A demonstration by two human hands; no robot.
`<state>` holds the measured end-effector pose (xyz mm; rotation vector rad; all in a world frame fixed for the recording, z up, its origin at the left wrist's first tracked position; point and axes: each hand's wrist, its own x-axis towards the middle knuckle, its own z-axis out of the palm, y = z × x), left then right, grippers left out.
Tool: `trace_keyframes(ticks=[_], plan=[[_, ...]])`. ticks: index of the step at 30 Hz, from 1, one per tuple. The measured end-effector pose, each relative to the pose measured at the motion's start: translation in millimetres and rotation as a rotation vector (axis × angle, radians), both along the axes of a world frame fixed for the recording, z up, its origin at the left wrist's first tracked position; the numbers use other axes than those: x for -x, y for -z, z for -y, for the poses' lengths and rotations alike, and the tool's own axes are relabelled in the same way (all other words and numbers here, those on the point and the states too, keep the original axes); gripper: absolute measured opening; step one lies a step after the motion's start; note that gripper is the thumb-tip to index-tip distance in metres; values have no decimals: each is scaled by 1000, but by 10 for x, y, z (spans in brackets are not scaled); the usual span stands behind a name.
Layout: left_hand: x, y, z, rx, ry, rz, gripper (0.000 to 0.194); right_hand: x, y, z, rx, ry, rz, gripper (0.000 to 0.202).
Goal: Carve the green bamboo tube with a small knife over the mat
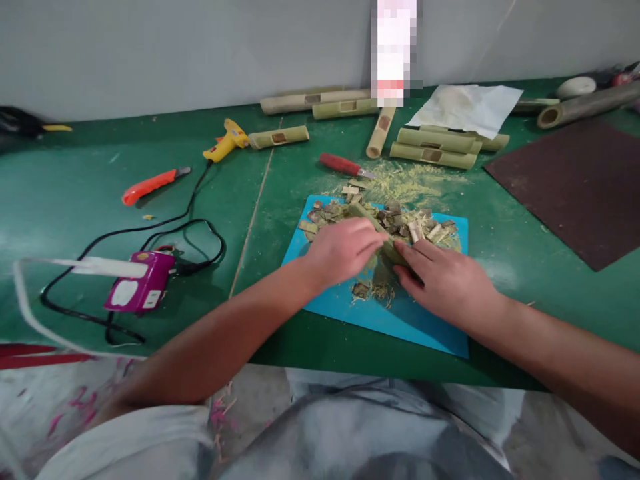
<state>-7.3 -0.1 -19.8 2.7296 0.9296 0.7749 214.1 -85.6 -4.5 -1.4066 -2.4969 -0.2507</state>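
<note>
- Bamboo piece [370,219]: located over the blue mat [380,322], lying diagonally between the two hands, far end toward the left.
- Right hand [447,277]: clamped on the near end of the bamboo piece, thumb below, fingers on top.
- Left hand [345,248]: fingers curled, fingertips against the bamboo piece; cannot tell whether they grip it or something concealed.
- Bamboo chips [330,212]: heaped on the far half of the mat, around and under the bamboo piece. Small clumps lie nearer the person.
- Mat edges: near strip exposed below the hands; near right corner close to the front edge of the green desk [270,230].
- Red-handled knife [343,164]: just beyond the mat, blade pointing right, beside pale dust [415,181].
- Clearance, left: exposed desk surface between the mat and the purple box [143,283]. Black cord [107,233] loops farther left, near the orange cutter [153,187] and yellow glue gun [225,142].
- Clearance, right: narrow strip of desk between the mat and the brown board [570,193].
- Rear limit: notched bamboo tubes [433,157] along the wall [200,53], several partly covered by a white sheet [463,110].
- Obscured: near end of the bamboo piece, by the right hand; upright object [395,47] at the wall, pixelated.
- Cut off: dark object [20,123] at the left border; brown board and grey tube [595,105] at the right border.
</note>
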Motion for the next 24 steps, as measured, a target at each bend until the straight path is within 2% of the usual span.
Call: trace_keyframes(ticks=[4,8,15,17,21,22,24], plan=[[43,9,-130,29,-148,84,20,-11,-19,-3,-23,19,10,40],[78,-14,-190,14,-172,92,18,-21,-25,-20,23,33,-7,40],[143,-13,-136,-41,-253,73,17,4,-31,-9,53,36,-71,37],[121,3,-89,-36,-234,60,18,8,-35,-4,76,62,-54,37],[51,17,-2,11,-50,20,22,13,-22,3,119,65,-38,39],[45,18,1,8,-35,17,23,14,-16,5,115,64,-40,39],[49,21,-10,-24,-84,31,23,13,-4,8,94,66,-47,39]])
